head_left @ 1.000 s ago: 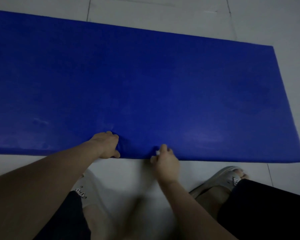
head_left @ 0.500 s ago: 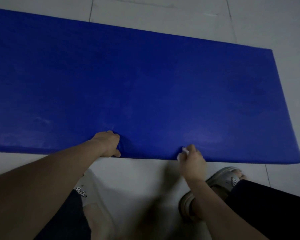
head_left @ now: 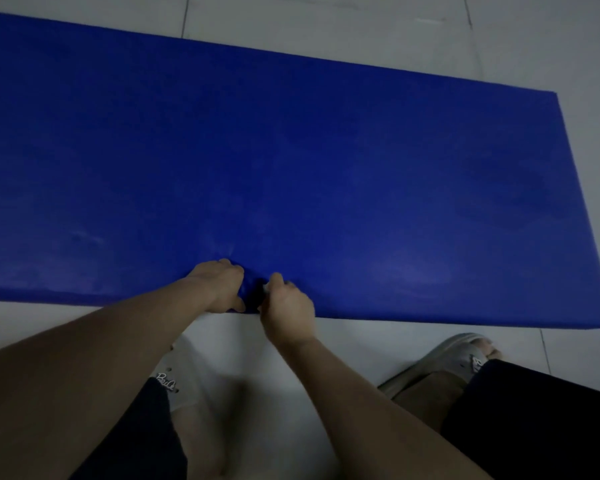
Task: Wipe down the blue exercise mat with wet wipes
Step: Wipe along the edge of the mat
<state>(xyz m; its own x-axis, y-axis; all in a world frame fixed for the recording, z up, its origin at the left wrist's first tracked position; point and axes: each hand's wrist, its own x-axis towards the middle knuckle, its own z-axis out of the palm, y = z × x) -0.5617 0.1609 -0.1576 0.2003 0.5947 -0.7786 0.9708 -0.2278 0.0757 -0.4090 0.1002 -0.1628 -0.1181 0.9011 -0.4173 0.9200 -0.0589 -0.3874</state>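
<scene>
Blue exercise mat: laid flat on pale tiled floor, long edge running left to right, its right end in view. Left hand: at the mat's near edge, fingers curled over the top and thumb at the rim, gripping the edge so that it puckers. Right hand: just right of the left, nearly touching it, fingers curled and pinching a wet wipe, of which only a small pale scrap shows, pressed to the near edge. Grey sandals: on the floor near the mat.
</scene>
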